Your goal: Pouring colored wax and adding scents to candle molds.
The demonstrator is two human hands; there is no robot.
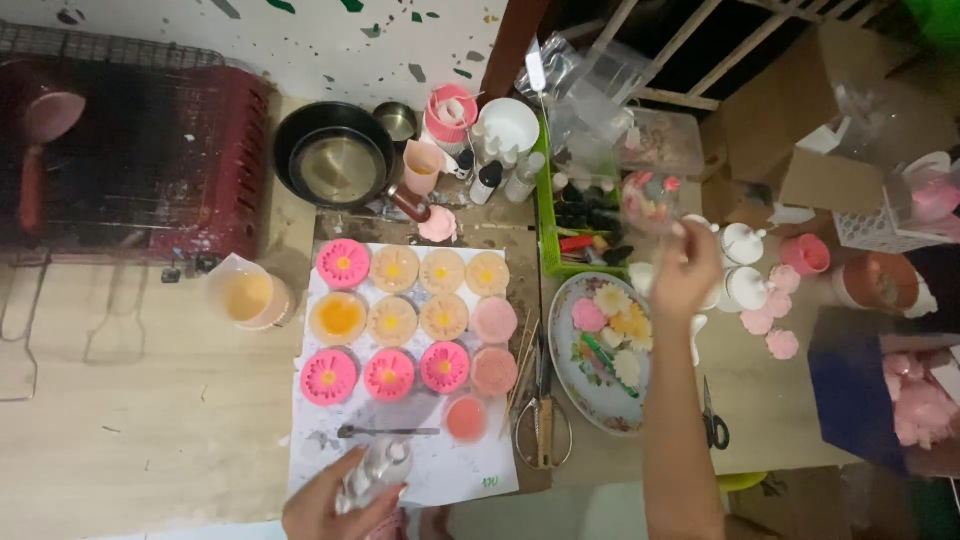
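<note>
Pale wooden tabletop (150, 400) fills most of the view, with a dark red wire cage (140, 150) at the far left and a black round pan (335, 155) behind the work spot. On the table lies a big white sheet of paper (470, 470), and on it sit rows of round flower-shaped moulds, pink and orange (415, 320). To the right of the sheet is an oval flowered plate (565, 350) with little pink, yellow and white flower shapes on it, and a pair of metal scissors (543, 420) lies between the sheet and the plate. The right hand (685, 275) is held up high, past the far side of the plate, and its fingers are closed around a clear plastic bag with small coloured bits inside (648, 200). The bag sticks up and away from the hand, toward the green tray (548, 215). The left hand (335, 505) is low at the near edge, wrapped around a small clear bottle (375, 470). The bottle's long side points up toward the moulds, which lie just ahead of it. A thin metal spoon (385, 432) and a small round cup of pink liquid (466, 418) lie near the bottle's tip. The left hand is the one nearer the moulds; the right hand is well apart from them.
</note>
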